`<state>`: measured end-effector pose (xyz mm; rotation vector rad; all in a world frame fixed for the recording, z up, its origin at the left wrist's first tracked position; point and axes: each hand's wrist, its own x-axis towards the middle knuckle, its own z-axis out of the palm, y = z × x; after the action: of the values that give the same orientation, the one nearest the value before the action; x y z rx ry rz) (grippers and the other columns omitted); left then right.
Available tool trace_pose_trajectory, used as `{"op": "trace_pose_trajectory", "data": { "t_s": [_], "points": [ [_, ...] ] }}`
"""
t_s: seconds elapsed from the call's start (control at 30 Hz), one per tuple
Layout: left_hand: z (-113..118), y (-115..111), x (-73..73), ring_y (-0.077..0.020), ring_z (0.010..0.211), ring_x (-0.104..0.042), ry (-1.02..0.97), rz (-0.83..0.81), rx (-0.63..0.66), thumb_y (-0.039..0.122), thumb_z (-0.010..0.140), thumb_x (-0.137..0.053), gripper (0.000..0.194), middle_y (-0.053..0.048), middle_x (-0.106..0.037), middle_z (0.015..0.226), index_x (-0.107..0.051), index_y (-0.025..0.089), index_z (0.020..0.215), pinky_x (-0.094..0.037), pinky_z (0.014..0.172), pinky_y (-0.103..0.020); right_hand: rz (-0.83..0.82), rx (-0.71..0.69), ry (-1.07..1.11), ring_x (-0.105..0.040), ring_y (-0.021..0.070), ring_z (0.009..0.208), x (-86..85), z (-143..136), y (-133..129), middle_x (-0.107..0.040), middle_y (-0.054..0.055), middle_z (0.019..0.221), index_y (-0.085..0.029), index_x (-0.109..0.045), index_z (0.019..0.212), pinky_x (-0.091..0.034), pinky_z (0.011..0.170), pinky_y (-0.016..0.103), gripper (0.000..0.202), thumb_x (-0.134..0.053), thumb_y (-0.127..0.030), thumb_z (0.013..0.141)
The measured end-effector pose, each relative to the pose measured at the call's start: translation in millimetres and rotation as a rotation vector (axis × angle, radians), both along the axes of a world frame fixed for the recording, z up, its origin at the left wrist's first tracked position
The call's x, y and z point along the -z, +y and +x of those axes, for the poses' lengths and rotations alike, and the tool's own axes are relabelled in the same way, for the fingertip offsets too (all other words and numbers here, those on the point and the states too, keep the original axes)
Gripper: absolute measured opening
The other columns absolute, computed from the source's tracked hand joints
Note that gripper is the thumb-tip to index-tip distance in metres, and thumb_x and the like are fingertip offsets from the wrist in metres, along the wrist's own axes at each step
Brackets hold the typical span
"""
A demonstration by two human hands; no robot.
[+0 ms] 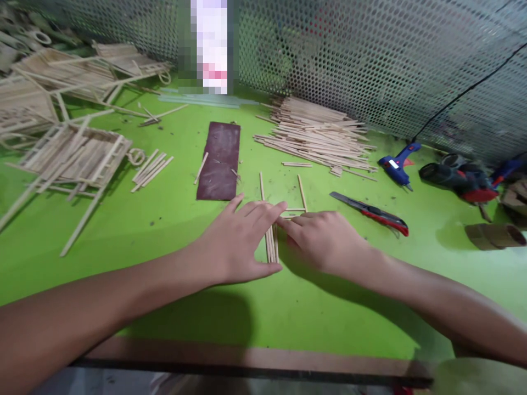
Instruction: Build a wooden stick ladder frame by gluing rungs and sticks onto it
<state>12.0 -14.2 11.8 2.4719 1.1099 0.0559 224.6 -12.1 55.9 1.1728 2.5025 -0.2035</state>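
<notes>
My left hand [241, 241] lies over a small frame of thin wooden sticks [270, 247], fingers stretched out and thumb spread apart near the sticks' lower ends. Several of these sticks run side by side beneath it, partly hidden. Two longer uprights stick out beyond my hands, and a short crosspiece [295, 209] meets the right one. My right hand [329, 241] is closed at the frame's right side, its index fingertip meeting the left hand's fingers. Whatever is between its fingers is hidden. A red and black utility knife [381, 215] with its blade out rests to the right.
Beyond my hands lie a dark sandpaper strip [220, 159] and a large pile of sticks [317, 134]. A blue glue gun [399, 164] and bamboo cup [494, 236] are at right. Small wooden carts [78, 153] and cut sticks [152, 170] occupy the left. Perforated metal mesh [349, 66] borders the back.
</notes>
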Motion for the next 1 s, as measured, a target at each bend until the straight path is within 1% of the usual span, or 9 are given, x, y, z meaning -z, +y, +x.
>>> {"op": "trace_pose_trajectory", "data": {
  "t_s": [0.13, 0.3, 0.43, 0.63, 0.77, 0.83, 0.87, 0.93, 1.0],
  "points": [
    [-1, 0, 4.5, -0.0449, 0.159, -0.049, -0.021, 0.001, 0.003, 0.068, 0.093, -0.076, 0.112, -0.02, -0.054, 0.171, -0.024, 0.019, 0.179, -0.018, 0.139, -0.072, 0.075, -0.053, 0.046, -0.074, 0.0235, 0.077, 9.0, 5, -4, -0.085, 0.008, 0.096, -0.012, -0.069, 0.148, -0.036, 0.062, 0.036, 0.045, -0.05, -0.016, 0.108],
    [-2, 0, 8.1, -0.0431, 0.16, -0.047, -0.023, -0.007, 0.001, 0.072, 0.094, -0.072, 0.112, -0.019, -0.052, 0.172, -0.022, 0.021, 0.18, -0.015, 0.139, -0.069, 0.152, -0.1, 0.086, -0.07, 0.0212, 0.073, 16.7, 10, -8, -0.083, 0.008, 0.087, -0.01, -0.074, 0.138, -0.036, 0.061, 0.036, 0.037, -0.051, -0.017, 0.11],
    [-1, 0, 5.8, -0.0437, 0.16, -0.046, -0.014, -0.017, -0.011, 0.071, 0.093, -0.073, 0.112, -0.019, -0.053, 0.172, -0.024, 0.02, 0.179, -0.016, 0.139, -0.069, 0.184, -0.127, 0.099, -0.07, 0.0205, 0.074, 19.4, 12, -10, -0.082, 0.009, 0.088, -0.009, -0.072, 0.144, -0.034, 0.06, 0.035, 0.041, -0.051, -0.016, 0.109],
    [0, 1, 4.9, -0.0467, 0.158, -0.049, -0.057, -0.017, -0.023, 0.068, 0.092, -0.075, 0.109, -0.019, -0.057, 0.169, -0.028, 0.02, 0.178, -0.019, 0.139, -0.072, 0.194, -0.104, 0.137, -0.068, 0.0198, 0.072, 24.6, 11, -11, -0.082, 0.008, 0.085, -0.01, -0.072, 0.145, -0.033, 0.059, 0.035, 0.044, -0.051, -0.018, 0.108],
    [0, 1, 6.0, -0.0473, 0.159, -0.047, -0.035, -0.034, -0.024, 0.069, 0.093, -0.073, 0.109, -0.02, -0.054, 0.171, -0.028, 0.019, 0.179, -0.018, 0.139, -0.073, 0.218, -0.077, 0.263, -0.065, 0.0186, 0.067, 25.1, 18, -11, -0.08, 0.005, 0.081, -0.011, -0.071, 0.147, -0.032, 0.057, 0.035, 0.047, -0.047, -0.021, 0.109],
    [0, 1, 6.3, -0.0471, 0.16, -0.046, -0.03, -0.04, -0.025, 0.07, 0.094, -0.072, 0.109, -0.02, -0.053, 0.172, -0.027, 0.019, 0.179, -0.018, 0.139, -0.073, 0.246, -0.078, 0.367, -0.065, 0.0176, 0.066, 24.4, 27, -12, -0.08, 0.005, 0.083, -0.011, -0.073, 0.145, -0.035, 0.057, 0.034, 0.046, -0.046, -0.02, 0.109],
    [0, 0, 6.4, -0.0469, 0.16, -0.046, -0.032, -0.041, -0.025, 0.071, 0.094, -0.072, 0.109, -0.02, -0.053, 0.172, -0.027, 0.019, 0.179, -0.018, 0.139, -0.072, 0.25, -0.078, 0.416, -0.067, 0.017, 0.067, 24.4, 31, -13, -0.08, 0.005, 0.085, -0.013, -0.075, 0.141, -0.037, 0.057, 0.033, 0.044, -0.046, -0.019, 0.109],
    [0, 0, 6.4, -0.0461, 0.16, -0.047, -0.041, -0.035, -0.025, 0.072, 0.094, -0.072, 0.109, -0.019, -0.053, 0.173, -0.026, 0.021, 0.179, -0.018, 0.139, -0.071, 0.231, -0.072, 0.497, -0.071, 0.0162, 0.073, 26.2, 40, -15, -0.082, 0.006, 0.093, -0.017, -0.08, 0.13, -0.044, 0.06, 0.03, 0.039, -0.047, -0.019, 0.109],
    [0, 0, 5.9, -0.0455, 0.16, -0.048, -0.047, -0.027, -0.026, 0.071, 0.094, -0.073, 0.109, -0.018, -0.054, 0.172, -0.027, 0.022, 0.179, -0.018, 0.139, -0.07, 0.185, -0.069, 0.562, -0.075, 0.0166, 0.082, 30.8, 46, -17, -0.083, 0.007, 0.103, -0.019, -0.082, 0.126, -0.051, 0.065, 0.028, 0.037, -0.049, -0.021, 0.109]
  ]
}}
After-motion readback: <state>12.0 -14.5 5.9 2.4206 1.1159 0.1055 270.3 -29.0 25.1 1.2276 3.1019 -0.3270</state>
